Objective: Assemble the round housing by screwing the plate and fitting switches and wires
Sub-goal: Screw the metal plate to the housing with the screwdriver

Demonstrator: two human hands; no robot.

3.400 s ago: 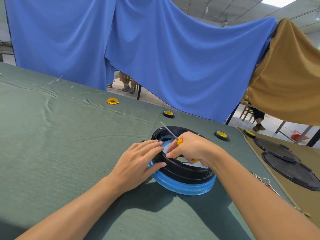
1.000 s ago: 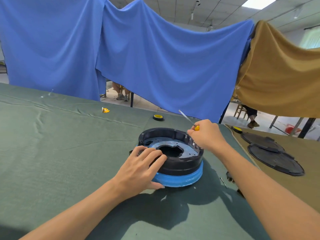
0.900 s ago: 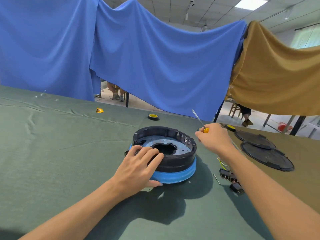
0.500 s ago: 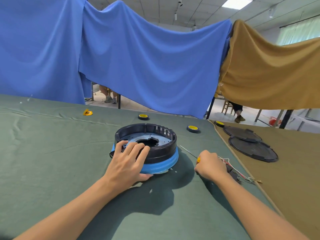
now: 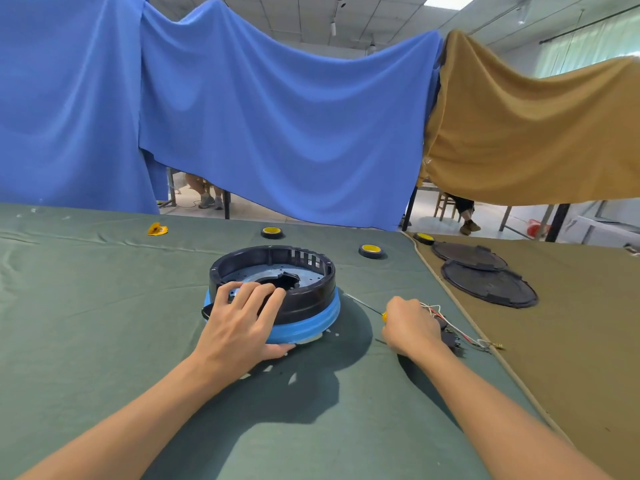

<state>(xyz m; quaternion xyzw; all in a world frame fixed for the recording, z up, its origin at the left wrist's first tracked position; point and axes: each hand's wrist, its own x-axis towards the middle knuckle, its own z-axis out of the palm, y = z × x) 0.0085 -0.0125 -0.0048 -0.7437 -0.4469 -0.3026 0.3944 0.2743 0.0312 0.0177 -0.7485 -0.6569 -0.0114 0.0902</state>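
The round black housing [image 5: 304,299] with a blue lower ring stands on the green cloth, a pale blue plate [image 5: 256,275] lying inside it. My left hand [image 5: 239,327] rests on its near rim, fingers spread over the edge and thumb on the cloth. To the right, my right hand [image 5: 410,327] grips a small yellow-handled screwdriver [image 5: 367,306], whose thin shaft lies low and points at the housing. Just behind that hand lie black switches [image 5: 452,339] with red and white wires [image 5: 460,332].
Three yellow-cored tape rolls [image 5: 370,251] sit along the far table edge, plus a yellow scrap [image 5: 157,229] at far left. Two black round covers [image 5: 488,284] lie on the brown cloth at right. Blue and tan sheets hang behind the table.
My right hand left the housing's far rim and dropped to the cloth on the right, beside the switches, still holding the screwdriver. My left hand stayed on the housing.
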